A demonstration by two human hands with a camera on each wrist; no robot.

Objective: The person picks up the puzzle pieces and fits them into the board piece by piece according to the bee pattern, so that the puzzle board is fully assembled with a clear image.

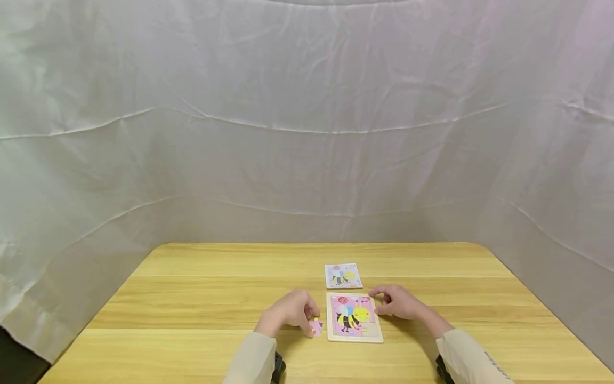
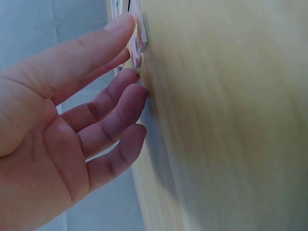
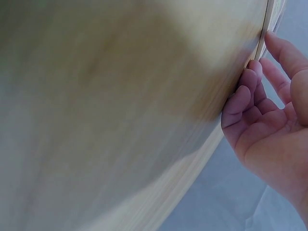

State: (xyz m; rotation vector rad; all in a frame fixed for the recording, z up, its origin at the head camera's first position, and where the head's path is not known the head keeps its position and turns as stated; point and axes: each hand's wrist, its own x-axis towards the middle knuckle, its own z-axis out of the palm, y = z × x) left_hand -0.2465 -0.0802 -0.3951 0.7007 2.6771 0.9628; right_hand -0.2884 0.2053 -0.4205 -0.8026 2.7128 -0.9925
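A square wooden jigsaw board (image 1: 330,320) with a bee picture lies flat on the table; bare wood shows at its lower right. My left hand (image 1: 292,311) is just left of it, thumb and index finger pinching a pink and yellow puzzle piece (image 1: 316,327) low over the tabletop. In the left wrist view the piece shows edge-on past the thumb of my left hand (image 2: 72,106), the other fingers loosely bent. At the board's upper right corner, my right hand (image 1: 400,302) holds the edge with thumb and index finger; the remaining fingers of the right hand (image 3: 269,106) are curled.
A printed card (image 1: 344,276) with the same bee picture lies just behind the board. The wooden table (image 1: 216,298) reaches back to a pale grey fabric curtain (image 1: 307,160), which also hangs along both sides.
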